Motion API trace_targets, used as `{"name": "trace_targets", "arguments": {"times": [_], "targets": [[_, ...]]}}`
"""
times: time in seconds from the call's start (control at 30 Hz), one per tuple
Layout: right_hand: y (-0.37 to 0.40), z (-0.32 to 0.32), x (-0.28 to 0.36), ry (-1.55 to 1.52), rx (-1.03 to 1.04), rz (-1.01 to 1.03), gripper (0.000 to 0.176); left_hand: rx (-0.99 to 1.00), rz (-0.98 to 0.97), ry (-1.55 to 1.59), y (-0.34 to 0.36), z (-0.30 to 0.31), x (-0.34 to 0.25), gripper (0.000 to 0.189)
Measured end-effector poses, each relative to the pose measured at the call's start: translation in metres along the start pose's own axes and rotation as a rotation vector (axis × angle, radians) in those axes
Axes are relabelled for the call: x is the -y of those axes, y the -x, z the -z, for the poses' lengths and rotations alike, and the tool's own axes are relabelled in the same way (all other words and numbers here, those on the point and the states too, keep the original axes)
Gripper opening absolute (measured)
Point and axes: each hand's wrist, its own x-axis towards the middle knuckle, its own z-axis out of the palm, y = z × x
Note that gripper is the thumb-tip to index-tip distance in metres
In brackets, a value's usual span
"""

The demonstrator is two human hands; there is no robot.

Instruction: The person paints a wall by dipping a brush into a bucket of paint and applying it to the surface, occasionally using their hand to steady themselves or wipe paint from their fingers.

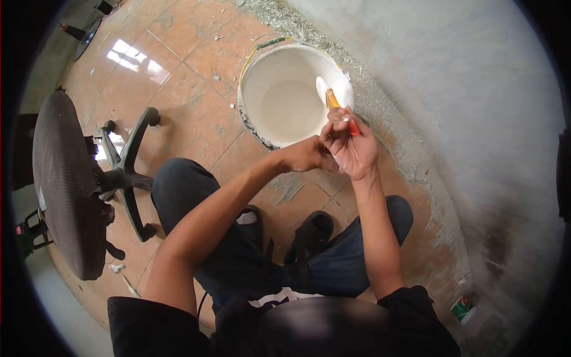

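A white bucket [282, 101] with a yellow wire handle stands on the tiled floor in front of me, with pale material inside. My right hand [352, 146], palm up, is closed around a brush [331, 98] with an orange-red handle; its white-coated end lies over the bucket's right inner wall. My left hand [306, 156] is beside my right wrist, just below the bucket's near rim. Its fingers are partly hidden and blurred, so I cannot make out whether they hold anything. White smears mark my right palm.
An office chair [68, 184] with a worn seat and black star base stands at the left. A grey wall [476, 119] runs along the right, with rough debris at its foot. A small green container [461, 309] lies at the lower right.
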Motion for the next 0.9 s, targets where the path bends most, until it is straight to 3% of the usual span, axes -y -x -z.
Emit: {"name": "trace_targets", "arguments": {"times": [0.03, 0.1, 0.23, 0.33, 0.4, 0.5, 0.8, 0.87, 0.9], "targets": [[0.0, 0.0, 0.002, -0.045, 0.027, -0.024, 0.021, -0.002, -0.001, 0.002, -0.002, 0.002, 0.007, 0.059], [0.0, 0.0, 0.005, -0.045, 0.04, -0.021, 0.02, -0.11, 0.027, -0.155, -0.001, 0.002, 0.006, 0.024], [0.0, 0.0, 0.009, -0.073, 0.068, -0.017, 0.02, 0.064, -0.009, -0.171, -0.001, 0.003, 0.006, 0.026], [-0.001, 0.003, 0.012, -0.036, 0.06, -0.009, 0.02, 0.006, -0.028, -0.366, 0.009, 0.005, -0.01, 0.029], [0.0, 0.003, 0.016, -0.01, 0.046, -0.009, 0.02, -0.058, -0.206, -0.452, 0.01, 0.01, -0.014, 0.03], [0.002, 0.0, 0.019, 0.029, 0.034, -0.018, 0.021, -0.092, -0.315, -0.634, 0.016, 0.016, -0.018, 0.027], [-0.001, -0.001, 0.021, 0.089, -0.002, -0.048, 0.022, -0.005, -0.206, -0.419, 0.026, 0.03, -0.019, 0.017], [-0.002, 0.001, 0.021, 0.086, -0.024, -0.061, 0.023, -0.188, -0.13, -0.563, 0.033, 0.046, -0.025, 0.015], [-0.003, 0.002, 0.022, 0.095, -0.046, -0.056, 0.023, -0.356, -0.238, -0.539, 0.035, 0.06, -0.023, 0.016]]}}
